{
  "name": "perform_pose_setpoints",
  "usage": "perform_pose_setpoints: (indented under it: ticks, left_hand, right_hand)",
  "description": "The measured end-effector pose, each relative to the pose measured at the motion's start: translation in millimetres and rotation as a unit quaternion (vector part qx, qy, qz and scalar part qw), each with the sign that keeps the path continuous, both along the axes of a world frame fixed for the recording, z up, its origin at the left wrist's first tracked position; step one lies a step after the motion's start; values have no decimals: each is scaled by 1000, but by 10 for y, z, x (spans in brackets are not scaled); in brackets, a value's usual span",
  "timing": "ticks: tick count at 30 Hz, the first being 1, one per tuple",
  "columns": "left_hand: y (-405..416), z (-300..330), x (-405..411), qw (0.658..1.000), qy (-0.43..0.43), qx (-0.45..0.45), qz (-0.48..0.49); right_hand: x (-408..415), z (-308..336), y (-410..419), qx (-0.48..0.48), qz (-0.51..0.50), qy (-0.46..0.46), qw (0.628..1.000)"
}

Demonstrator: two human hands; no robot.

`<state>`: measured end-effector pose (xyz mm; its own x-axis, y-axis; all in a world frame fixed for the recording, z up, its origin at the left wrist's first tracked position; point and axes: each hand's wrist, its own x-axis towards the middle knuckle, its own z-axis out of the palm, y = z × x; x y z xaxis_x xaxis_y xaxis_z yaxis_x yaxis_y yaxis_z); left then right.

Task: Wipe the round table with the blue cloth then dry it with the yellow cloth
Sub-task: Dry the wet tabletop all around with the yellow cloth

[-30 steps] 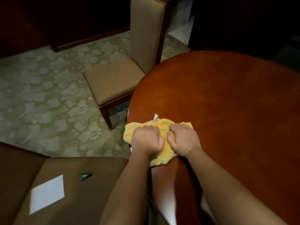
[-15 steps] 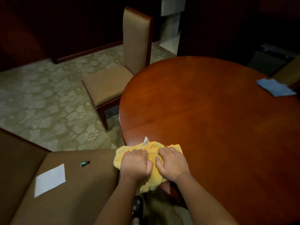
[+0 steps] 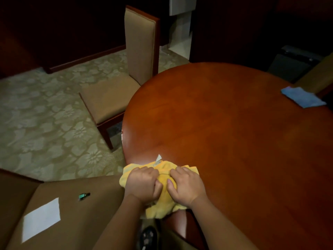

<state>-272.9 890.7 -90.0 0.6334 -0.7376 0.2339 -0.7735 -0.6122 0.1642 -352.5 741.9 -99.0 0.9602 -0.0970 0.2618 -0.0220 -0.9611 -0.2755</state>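
Note:
The yellow cloth [image 3: 163, 204] lies bunched on the near left edge of the round wooden table [image 3: 225, 127], partly hanging over the rim, with a white tag sticking up at its far side. My left hand [image 3: 142, 184] grips the cloth's left part with curled fingers. My right hand [image 3: 185, 186] grips its right part, thumb toward the middle. The two hands sit side by side, almost touching. The blue cloth [image 3: 302, 97] lies flat at the table's far right edge, far from both hands.
A tan upholstered chair [image 3: 111, 98] stands at the table's left. A second tan chair seat [image 3: 72, 213] at the near left holds a white paper [image 3: 41, 219] and a small green object [image 3: 83, 196]. Patterned carpet [image 3: 45, 123] covers the floor; dark furniture lines the back.
The view has pulled back and turned right, bringing the blue cloth into sight. Both hands keep their grip on the yellow cloth at the near left edge, shifted slightly along the rim.

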Motion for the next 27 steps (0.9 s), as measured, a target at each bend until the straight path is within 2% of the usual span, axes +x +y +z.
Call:
perform_pose_setpoints:
  ticks: [18, 27]
  left_hand:
    - [-766, 75, 1571, 999, 32, -17, -39]
    - [-1063, 90, 2125, 995, 44, 8, -84]
  right_hand:
    - [1467, 9, -670, -9, -57, -7, 998]
    - [1896, 46, -892, -8, -97, -1, 995]
